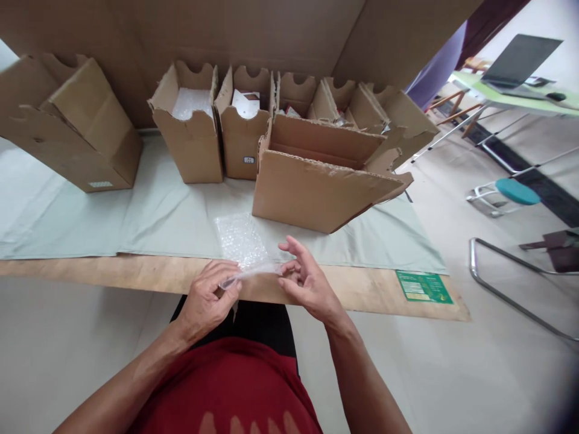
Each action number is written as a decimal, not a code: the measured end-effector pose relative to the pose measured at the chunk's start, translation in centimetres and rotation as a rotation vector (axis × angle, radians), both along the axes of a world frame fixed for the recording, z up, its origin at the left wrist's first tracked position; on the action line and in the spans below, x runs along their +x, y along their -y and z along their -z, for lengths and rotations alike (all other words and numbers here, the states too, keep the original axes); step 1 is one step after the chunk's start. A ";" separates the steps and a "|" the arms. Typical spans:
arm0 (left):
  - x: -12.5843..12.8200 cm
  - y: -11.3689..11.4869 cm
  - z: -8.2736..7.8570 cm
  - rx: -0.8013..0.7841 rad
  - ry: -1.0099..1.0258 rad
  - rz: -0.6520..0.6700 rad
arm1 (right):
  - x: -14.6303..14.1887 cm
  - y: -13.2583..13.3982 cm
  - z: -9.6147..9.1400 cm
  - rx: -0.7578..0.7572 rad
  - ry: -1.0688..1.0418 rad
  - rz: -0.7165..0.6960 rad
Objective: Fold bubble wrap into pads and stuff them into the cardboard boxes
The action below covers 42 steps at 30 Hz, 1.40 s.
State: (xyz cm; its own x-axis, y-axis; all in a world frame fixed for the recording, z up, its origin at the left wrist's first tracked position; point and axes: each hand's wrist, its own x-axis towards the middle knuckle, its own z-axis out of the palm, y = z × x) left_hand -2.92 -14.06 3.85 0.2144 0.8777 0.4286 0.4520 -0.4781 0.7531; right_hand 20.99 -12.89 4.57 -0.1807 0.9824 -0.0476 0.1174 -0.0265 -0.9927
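A clear bubble-wrap bag lies at the table's front edge, its far part flat on the pale cloth and its near edge lifted. My left hand pinches the left end of that near edge between thumb and fingers. At the bag's right corner is my right hand, its index finger stretched out and its thumb apart from the fingers. Those fingertips are at the corner or touching it; the contact is too small to make out. Whether anything is inside the bag cannot be seen.
Behind the bag, a wide cardboard box stands before a row of open boxes, including one with bubble wrap. Another cardboard box stands left. A green label lies on the wooden edge. A stool is at right.
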 end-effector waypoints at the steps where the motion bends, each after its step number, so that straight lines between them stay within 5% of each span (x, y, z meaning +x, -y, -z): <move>1: -0.1 0.0 0.1 -0.022 -0.005 -0.009 | -0.2 -0.1 0.1 -0.013 0.008 -0.038; 7: -0.3 -0.5 1.3 -0.126 -0.099 -0.168 | -2.3 -1.5 1.3 0.012 0.135 -0.027; 15: 0.0 -1.4 2.0 0.055 -0.290 -0.295 | -3.4 -2.0 0.8 0.126 0.483 0.071; 31: 0.2 -0.2 2.5 0.117 -0.363 -0.347 | -3.5 -1.4 1.2 0.193 0.554 0.062; 37: -0.5 -0.3 2.6 0.096 -0.366 -0.301 | -2.5 1.1 1.5 0.541 0.639 0.147; 42: -0.7 -0.3 2.9 0.114 -0.359 -0.263 | -2.3 1.8 1.8 0.720 0.828 -0.076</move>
